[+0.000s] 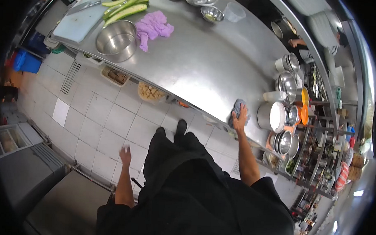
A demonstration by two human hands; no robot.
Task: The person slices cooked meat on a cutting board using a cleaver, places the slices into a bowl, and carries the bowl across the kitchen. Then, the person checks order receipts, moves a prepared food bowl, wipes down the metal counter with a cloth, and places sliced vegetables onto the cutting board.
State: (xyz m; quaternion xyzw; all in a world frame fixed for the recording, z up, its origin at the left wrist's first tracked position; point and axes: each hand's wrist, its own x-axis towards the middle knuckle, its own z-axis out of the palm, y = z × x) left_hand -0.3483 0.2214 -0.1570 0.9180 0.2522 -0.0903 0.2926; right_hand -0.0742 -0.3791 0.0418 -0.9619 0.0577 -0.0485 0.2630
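My right hand (239, 118) presses a grey-blue cloth (240, 106) onto the steel counter (190, 59), close to its front edge. Its fingers are stretched out over the cloth. A large white-filled pot (271, 116) stands just right of that hand. Over the tiled floor hangs my left hand (125, 154), away from the counter; its fingers are blurred, and whether it holds anything cannot be made out. A purple cloth (154, 27) lies crumpled on the counter, beside a deep steel pot (116, 40).
A white cutting board (79, 20) and several halved green vegetables (127, 9) are at the upper left. Steel bowls (287, 85) line the counter's right end. Another person's hand (297, 42) shows beyond the counter. A tub of pale pieces (150, 92) sits below the edge.
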